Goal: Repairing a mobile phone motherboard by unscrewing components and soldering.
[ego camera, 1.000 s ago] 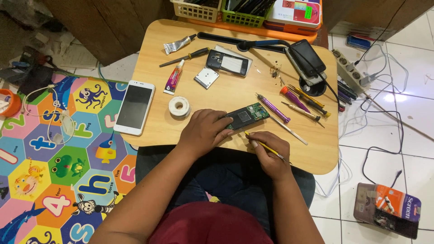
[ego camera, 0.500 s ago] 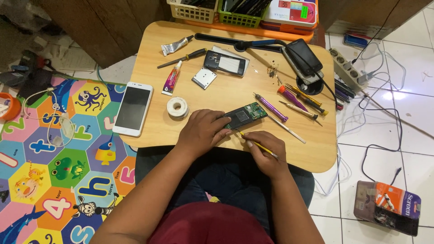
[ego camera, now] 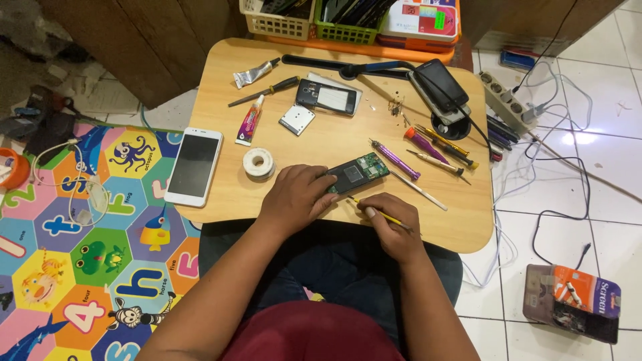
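A small wooden table (ego camera: 334, 144) stands over my lap. My left hand (ego camera: 296, 196) presses down on the near end of an opened phone (ego camera: 358, 173) with its green circuit board showing. My right hand (ego camera: 393, 220) grips a thin yellow-handled tool (ego camera: 376, 209), its tip pointing at the lower edge of the phone. A purple screwdriver (ego camera: 396, 160) and a thin metal stick (ego camera: 418, 190) lie just right of the phone. A roll of white tape (ego camera: 258, 162) sits left of my left hand.
A white phone (ego camera: 194, 166) overhangs the table's left edge. A phone back frame (ego camera: 328, 97), a square part (ego camera: 296, 119), glue tubes (ego camera: 250, 121), more screwdrivers (ego camera: 441, 144) and a dark phone on a stand (ego camera: 439, 85) lie farther back. Baskets (ego camera: 348, 17), a power strip (ego camera: 501, 100) and cables surround it.
Both hands stay on the phone and the tool; the right hand has shifted slightly. The view has drifted a little.
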